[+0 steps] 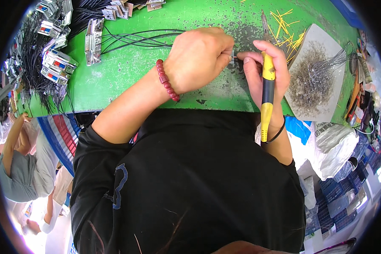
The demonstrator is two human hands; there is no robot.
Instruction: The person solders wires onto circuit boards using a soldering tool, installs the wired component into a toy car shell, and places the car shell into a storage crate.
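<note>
My left hand (203,55), with a red bead bracelet at its wrist, is closed over the green worktable. Several thin black cables (144,39) run into it from a row of silver metal connector housings (94,41). A small pale piece (232,57) shows at its fingertips, partly hidden. My right hand (269,70) grips a yellow and black soldering iron (268,91), whose metal tip points to the far side. The right fingertips come close to the pale piece; whether they touch it I cannot tell.
Yellow thin sticks (283,25) lie beyond my right hand. To the right, a grey board (326,101) carries a heap of dark scraps and fine wires (313,76). More cabled metal housings (57,65) pile up at the left. Another person (27,169) is at the left.
</note>
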